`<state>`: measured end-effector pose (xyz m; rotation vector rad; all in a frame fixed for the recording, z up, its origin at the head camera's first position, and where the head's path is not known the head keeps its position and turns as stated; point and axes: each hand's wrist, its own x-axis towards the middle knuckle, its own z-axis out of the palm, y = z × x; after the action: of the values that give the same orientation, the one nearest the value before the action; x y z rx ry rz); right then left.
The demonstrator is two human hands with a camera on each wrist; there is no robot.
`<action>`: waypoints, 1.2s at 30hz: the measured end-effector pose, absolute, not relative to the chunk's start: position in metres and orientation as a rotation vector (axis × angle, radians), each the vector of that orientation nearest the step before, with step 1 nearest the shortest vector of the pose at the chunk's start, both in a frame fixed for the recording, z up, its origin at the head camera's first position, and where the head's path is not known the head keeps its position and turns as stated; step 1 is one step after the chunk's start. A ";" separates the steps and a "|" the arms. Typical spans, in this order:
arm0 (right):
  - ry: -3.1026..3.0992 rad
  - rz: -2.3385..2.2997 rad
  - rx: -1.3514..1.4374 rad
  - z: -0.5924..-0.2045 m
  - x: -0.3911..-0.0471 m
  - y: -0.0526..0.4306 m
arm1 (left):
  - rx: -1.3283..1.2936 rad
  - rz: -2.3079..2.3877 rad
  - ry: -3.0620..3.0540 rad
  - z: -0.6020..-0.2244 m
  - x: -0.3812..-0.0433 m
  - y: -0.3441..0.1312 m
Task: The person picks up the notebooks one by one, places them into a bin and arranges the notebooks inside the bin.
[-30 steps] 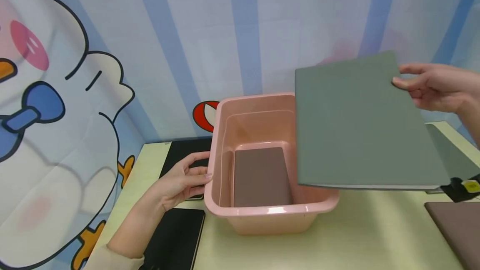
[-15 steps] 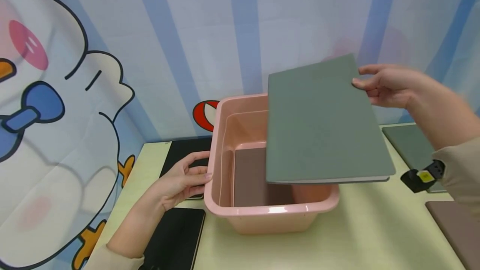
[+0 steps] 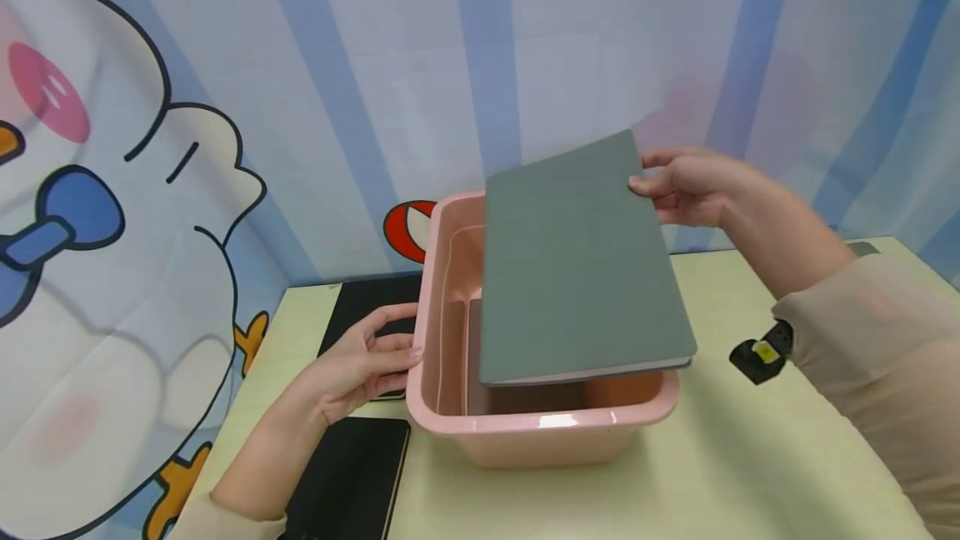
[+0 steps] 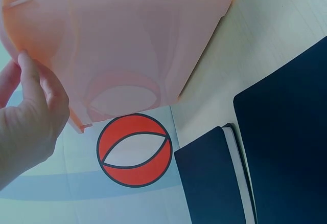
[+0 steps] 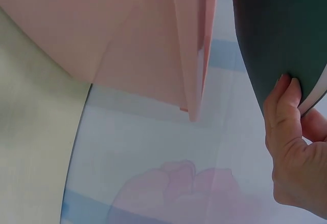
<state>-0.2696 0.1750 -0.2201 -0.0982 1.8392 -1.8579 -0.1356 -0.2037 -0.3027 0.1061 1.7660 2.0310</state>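
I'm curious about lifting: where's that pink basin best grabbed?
Probably grip the pink basin by its near rim, coming from the near side and hooking underneath: it juts outward, uncovered, while the green book hides the far right corner.

Pale table (image 3: 742,448), striped backdrop (image 3: 408,65), cartoon figure (image 3: 150,290), pink print (image 5: 176,191), possibly floral

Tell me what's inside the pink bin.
Part of a brown book shows inside the pink bin; the green book held above hides the rest and anything else behind it.
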 end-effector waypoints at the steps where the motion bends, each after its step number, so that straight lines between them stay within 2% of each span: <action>1: 1.831 -1.862 -0.100 -0.221 -0.270 0.172 | 0.108 2.032 1.765 -0.303 -0.135 -0.204; 36: 1.950 -1.790 -0.057 -0.250 -0.260 0.108 | 0.084 2.041 1.766 -0.304 -0.133 -0.204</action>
<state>-0.2598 0.1083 -0.2498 -0.0571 1.9504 -1.7897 -0.1330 -0.2044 -0.3044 0.0844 1.7664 2.0406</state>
